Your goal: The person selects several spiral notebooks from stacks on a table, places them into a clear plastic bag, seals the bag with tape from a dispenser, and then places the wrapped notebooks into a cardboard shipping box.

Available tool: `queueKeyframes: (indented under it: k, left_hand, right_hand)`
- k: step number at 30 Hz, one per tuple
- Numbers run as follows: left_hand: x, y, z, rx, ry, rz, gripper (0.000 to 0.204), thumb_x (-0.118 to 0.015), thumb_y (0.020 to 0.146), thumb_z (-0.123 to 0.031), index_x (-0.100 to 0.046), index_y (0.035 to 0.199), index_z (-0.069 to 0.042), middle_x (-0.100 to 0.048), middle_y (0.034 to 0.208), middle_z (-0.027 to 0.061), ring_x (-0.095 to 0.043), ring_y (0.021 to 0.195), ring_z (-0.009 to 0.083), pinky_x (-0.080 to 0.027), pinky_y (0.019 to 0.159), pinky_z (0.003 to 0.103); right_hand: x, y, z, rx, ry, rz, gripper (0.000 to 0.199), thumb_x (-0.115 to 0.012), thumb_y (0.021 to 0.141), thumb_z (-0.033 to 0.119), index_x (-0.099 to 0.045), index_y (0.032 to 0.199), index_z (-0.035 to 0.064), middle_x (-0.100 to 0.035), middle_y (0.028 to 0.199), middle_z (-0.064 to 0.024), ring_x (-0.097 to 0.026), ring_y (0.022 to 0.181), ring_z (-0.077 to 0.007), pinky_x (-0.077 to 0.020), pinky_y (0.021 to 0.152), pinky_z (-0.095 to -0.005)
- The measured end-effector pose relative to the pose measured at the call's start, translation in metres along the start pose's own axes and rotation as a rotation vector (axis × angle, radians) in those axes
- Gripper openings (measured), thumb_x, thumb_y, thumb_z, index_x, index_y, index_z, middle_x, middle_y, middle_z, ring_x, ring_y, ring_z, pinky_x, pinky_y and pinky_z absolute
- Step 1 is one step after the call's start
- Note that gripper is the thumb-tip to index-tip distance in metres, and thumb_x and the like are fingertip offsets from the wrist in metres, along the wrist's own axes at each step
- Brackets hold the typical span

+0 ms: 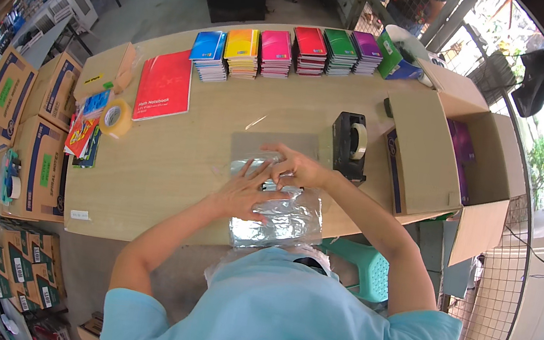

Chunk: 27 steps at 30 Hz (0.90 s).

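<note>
Head view | wooden table (168, 161), concrete floor (171, 0) | left hand (247, 194) spread, right hand (293, 166) pinching clear-wrapped bundle (278, 220)

Six notebook stacks (293, 52); one red notebook (164, 84); one tape dispenser (349, 144); one yellow tape roll (116, 117); one open carton (453, 158).

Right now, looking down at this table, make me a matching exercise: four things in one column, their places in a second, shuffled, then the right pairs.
Things:
1. black tape dispenser
2. big red notebook
3. yellow tape roll
4. silver wrapped bundle

Places:
A. under the left hand and right hand
B. near the table's left end, beside colourful packets
C. just left of the open cardboard box
D. left of the row of notebook stacks

Pairs: 1-C, 2-D, 3-B, 4-A
</note>
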<state>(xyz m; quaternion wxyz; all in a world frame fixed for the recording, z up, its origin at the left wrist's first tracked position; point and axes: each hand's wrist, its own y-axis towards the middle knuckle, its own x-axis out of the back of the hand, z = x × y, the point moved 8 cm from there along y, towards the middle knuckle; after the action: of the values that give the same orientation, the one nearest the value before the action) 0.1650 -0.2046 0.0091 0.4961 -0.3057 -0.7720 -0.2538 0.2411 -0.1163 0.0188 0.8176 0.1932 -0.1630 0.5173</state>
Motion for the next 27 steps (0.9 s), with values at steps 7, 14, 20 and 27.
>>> queueKeyframes:
  k: [7,14,20,27]
  left_hand:
    - [0.026,-0.008,-0.036,0.009,0.152,-0.603,0.037,-0.071,0.082,-0.022,-0.067,0.118,-0.027,-0.033,0.150,0.0082,-0.033,0.137,0.0300,-0.018,0.113,0.063]
    - [0.135,-0.040,-0.043,-0.063,-0.019,-0.839,0.022,-0.074,0.075,-0.022,-0.070,0.097,-0.018,-0.059,0.124,0.0000,-0.046,0.126,0.0241,-0.030,0.111,0.052]
    - [0.031,-0.035,-0.003,-0.055,0.141,-0.131,0.069,-0.080,0.070,-0.032,-0.055,0.133,-0.017,-0.050,0.136,0.0057,-0.044,0.130,0.0268,-0.033,0.110,0.049]
    - [0.022,-0.012,0.004,-0.130,0.106,0.098,0.091,-0.081,0.067,-0.040,-0.040,0.147,-0.026,-0.038,0.148,0.0049,-0.035,0.139,0.0271,-0.034,0.111,0.053]
  right_hand:
    - [-0.008,-0.001,-0.007,-0.012,-0.083,0.116,0.015,-0.074,0.073,0.000,-0.068,0.083,0.0086,-0.039,0.149,-0.0159,-0.059,0.117,-0.0328,-0.0528,0.089,-0.0413]
    - [-0.002,-0.013,-0.017,0.022,-0.089,0.095,0.013,-0.069,0.075,-0.003,-0.069,0.081,0.0091,-0.043,0.145,-0.0171,-0.064,0.107,-0.0335,-0.0535,0.086,-0.0419]
    - [-0.008,-0.004,0.006,0.049,-0.062,0.122,0.015,-0.071,0.072,-0.003,-0.068,0.078,0.0099,-0.044,0.143,-0.0161,-0.064,0.106,-0.0318,-0.0523,0.087,-0.0413]
    - [0.032,-0.028,0.053,0.092,-0.271,-0.138,0.013,-0.078,0.066,0.003,-0.070,0.073,0.0108,-0.046,0.142,-0.0126,-0.052,0.122,-0.0335,-0.0481,0.096,-0.0424]
